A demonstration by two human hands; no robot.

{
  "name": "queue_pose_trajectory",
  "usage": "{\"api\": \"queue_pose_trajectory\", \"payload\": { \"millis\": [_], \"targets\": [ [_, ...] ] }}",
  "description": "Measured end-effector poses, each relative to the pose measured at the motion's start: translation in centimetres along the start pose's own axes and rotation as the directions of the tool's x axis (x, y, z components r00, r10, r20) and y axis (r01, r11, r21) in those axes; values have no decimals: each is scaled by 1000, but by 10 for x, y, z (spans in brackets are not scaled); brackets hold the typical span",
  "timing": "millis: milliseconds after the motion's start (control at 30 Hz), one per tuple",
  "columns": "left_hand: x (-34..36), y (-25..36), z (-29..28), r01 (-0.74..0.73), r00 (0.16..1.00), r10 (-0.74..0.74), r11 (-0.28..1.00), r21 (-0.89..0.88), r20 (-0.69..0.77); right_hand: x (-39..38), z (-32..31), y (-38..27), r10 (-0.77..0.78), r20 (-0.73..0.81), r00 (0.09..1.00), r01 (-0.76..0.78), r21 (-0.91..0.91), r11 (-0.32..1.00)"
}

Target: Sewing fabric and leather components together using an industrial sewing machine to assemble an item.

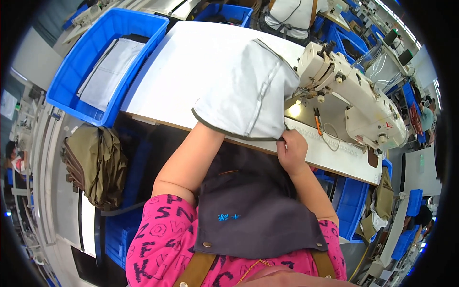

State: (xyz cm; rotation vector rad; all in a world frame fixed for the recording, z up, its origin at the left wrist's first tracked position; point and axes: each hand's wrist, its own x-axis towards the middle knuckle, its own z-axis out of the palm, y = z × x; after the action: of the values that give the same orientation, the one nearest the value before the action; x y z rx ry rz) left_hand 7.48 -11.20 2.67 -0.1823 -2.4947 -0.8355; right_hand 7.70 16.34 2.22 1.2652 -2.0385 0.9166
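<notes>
A pale grey-white fabric piece (pixel 244 91), seamed down one side and edged with dark binding, stands raised over the white sewing table (pixel 186 57). My left forearm (pixel 191 155) reaches up into its lower opening, and the cloth hides my left hand and its fingers. At the lower right corner of the same piece, my right hand (pixel 292 148) is closed, pinching the dark-bound edge. The cloth's right side lies close against the needle end of a cream sewing machine (pixel 344 81); whether it touches the needle area is hidden.
A blue bin (pixel 62 95) with stacked grey-white cloth (pixel 112 71) stands left of the table. Orange-handled snips (pixel 317 122) lie by the machine bed. Olive fabric (pixel 98 162) hangs at the left. Another blue bin (pixel 351 201) sits below right. A person (pixel 291 16) is beyond the table.
</notes>
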Motion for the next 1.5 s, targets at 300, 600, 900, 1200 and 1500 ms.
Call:
{"api": "queue_pose_trajectory", "payload": {
  "millis": [300,600,900,1200,1500],
  "targets": [
    [-12,2,-3,8,987,-4,1000,-25,159,60,-14,-11,-211,-139,968,197,-108,974],
    [4,-30,-26,108,970,-100,994,-22,220,85,-21,10,-188,-191,964,150,-197,969],
    [-65,-62,-66,202,914,-352,824,529,200,68,15,-6,-252,142,957,287,-342,895],
    [-234,-37,-277,782,617,-326,361,508,-717,68,35,-9,-228,230,946,278,-216,936],
    [-333,-93,-412,767,612,-438,128,629,-658,72,33,-10,-226,255,940,271,-159,949]
  ]
}}
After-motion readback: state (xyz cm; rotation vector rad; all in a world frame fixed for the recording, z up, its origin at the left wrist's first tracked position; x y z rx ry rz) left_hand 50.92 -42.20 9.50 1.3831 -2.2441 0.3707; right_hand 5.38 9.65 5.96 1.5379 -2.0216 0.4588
